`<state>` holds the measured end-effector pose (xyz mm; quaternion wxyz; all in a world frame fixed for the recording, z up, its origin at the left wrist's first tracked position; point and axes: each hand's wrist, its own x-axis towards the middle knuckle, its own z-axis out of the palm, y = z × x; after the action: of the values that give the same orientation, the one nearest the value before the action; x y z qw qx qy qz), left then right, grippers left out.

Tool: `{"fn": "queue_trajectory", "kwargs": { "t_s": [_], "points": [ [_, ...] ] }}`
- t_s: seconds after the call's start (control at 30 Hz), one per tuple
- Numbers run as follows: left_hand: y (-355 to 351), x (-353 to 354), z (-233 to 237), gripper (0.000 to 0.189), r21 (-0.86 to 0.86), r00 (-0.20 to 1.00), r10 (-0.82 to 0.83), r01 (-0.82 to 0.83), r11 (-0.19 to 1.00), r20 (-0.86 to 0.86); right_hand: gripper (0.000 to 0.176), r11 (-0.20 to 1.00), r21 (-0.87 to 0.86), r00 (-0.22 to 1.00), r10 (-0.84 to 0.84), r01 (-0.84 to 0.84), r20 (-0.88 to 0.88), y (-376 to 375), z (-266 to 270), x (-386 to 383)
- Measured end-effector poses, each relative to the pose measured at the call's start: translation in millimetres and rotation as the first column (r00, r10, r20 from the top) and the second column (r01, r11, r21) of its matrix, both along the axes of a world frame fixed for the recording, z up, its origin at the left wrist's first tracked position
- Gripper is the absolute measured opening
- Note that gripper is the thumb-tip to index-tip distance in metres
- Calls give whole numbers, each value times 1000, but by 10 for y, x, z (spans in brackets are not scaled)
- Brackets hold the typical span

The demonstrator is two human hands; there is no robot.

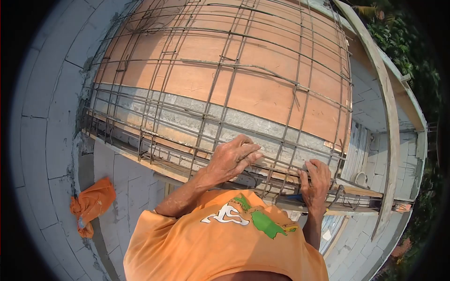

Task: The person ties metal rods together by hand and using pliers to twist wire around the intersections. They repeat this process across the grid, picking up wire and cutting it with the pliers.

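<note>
**Left hand (234, 157) bunched, right hand (316, 181) crooked, both low over the steel!**

And here's the left, reaching in from the lower left, forearm slanting up, wrist bent so the knuckles ride high and the fingers curl across towards the right. Partly closed, that one; whether it pinches anything, I can't tell from here. Over to the right hand: forearm nearly upright, back of the hand showing, fingers bent forward at the near bars, well apart from its partner. A firm grip or a mere rest? Can't tell.

The rebar grid (234, 65) stretches out ahead of both hands, its crossing bars over an orange-brown panel (267, 100) and a grey concrete strip (187, 105). The orange shirt (187, 239) is right behind the hands, and off left, an orange cloth (96, 203) lies bunched near the block wall (51, 93).
</note>
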<state>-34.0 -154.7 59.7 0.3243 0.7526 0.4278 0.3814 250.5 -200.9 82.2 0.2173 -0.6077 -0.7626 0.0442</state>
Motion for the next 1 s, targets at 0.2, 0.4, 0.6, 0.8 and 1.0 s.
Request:
{"fn": "queue_trajectory", "kwargs": {
  "t_s": [0.2, 0.4, 0.6, 0.8, 1.0],
  "points": [
    [106, 268, 405, 52, -485, 826, 88, 236, 842, 556, 28, 998, -69, 998, 8, -12, -60, -109, -100, -36],
    [303, 593, 412, 60, -540, 519, 302, 404, 738, 800, 23, 998, -50, 996, -29, 24, -89, -269, -224, 30],
    [389, 761, 315, 61, -537, 430, 345, 487, 689, 834, 31, 999, 28, 997, -18, 20, -74, -195, -246, 24],
    [401, 864, 187, 63, -558, 509, 292, 517, 649, 810, 27, 994, 32, 988, -102, 106, -117, -118, -142, -49],
    [361, 1010, 156, 68, -452, 672, 42, 449, 770, 739, 24, 962, -258, 490, -268, 89, -830, -36, 172, -414]
  ]
}}
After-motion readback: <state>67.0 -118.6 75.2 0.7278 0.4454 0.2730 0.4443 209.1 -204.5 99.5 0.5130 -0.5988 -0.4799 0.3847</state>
